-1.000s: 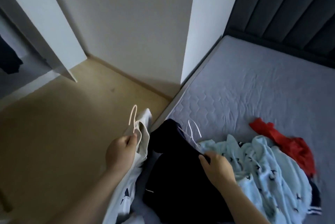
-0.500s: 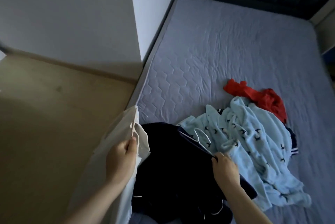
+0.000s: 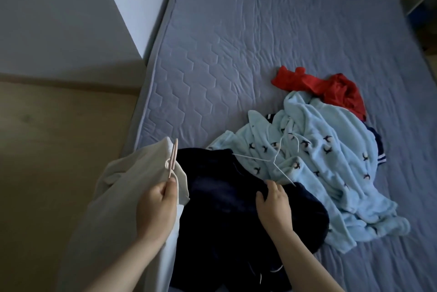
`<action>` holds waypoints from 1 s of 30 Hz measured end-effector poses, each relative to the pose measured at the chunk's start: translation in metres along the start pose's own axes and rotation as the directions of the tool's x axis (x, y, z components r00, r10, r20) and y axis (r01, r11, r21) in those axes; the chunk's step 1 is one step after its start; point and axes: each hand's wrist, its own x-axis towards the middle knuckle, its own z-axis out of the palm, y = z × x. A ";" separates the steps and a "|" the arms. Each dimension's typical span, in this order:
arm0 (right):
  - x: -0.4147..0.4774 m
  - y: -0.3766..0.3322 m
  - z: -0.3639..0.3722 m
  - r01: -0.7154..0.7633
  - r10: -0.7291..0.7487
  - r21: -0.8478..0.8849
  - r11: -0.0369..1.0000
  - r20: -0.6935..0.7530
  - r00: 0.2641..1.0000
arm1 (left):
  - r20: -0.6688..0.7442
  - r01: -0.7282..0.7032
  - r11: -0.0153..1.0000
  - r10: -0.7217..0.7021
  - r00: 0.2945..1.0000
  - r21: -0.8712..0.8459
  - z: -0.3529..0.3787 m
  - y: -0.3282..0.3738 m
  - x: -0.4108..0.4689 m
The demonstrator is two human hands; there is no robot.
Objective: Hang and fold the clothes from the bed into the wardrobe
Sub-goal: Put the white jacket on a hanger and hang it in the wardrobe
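Left hand (image 3: pixel 157 206) pinching pink hanger (image 3: pixel 173 159) half-hidden in cream garment (image 3: pixel 132 173), right hand (image 3: pixel 274 204) on navy garment (image 3: pixel 222 197), grip unclear

Home bedroom, quilted mattress (image 3: pixel 236 55) strewn with clothes (image 3: pixel 319 150), wooden floor (image 3: pixel 59 138), white wall (image 3: pixel 59 20)

Cream garment (image 3: pixel 132 173), navy garment (image 3: pixel 224 197), bird-patterned pale-blue garment (image 3: pixel 331 161), red garment (image 3: pixel 331 88), grey-blue mattress (image 3: pixel 236 43).

Both forearms bare, reaching fwd from bottom edge; L hand (image 3: pixel 157 206) raised, thumb + fingers pinching pink hanger (image 3: pixel 173 159) by its hook, R hand (image 3: pixel 274 204) palm-down w/ fingers curled into navy garment (image 3: pixel 224 197), thumb splayed left
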 end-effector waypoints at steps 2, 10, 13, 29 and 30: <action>0.012 -0.004 0.009 -0.076 0.071 0.150 0.986 0.036 0.997 | 0.002 0.001 1.000 -0.001 1.000 0.005 0.010 0.001 0.008; 0.085 -0.018 0.042 -0.504 0.400 0.672 0.542 0.321 0.858 | 0.015 0.050 0.999 -0.050 0.999 -0.001 0.053 -0.005 0.035; 0.114 -0.015 0.053 -0.565 0.414 0.751 0.340 0.420 0.808 | 0.015 0.055 0.998 -0.055 0.998 -0.001 0.069 -0.008 0.045; 0.067 -0.051 0.063 -0.653 0.395 0.752 0.092 0.575 0.717 | 0.021 -0.003 1.000 0.003 1.000 0.008 0.034 -0.013 0.045; 0.060 -0.055 0.061 -0.635 0.404 0.767 0.092 0.554 0.728 | 0.019 -0.013 1.000 0.012 1.000 0.005 0.025 -0.012 0.042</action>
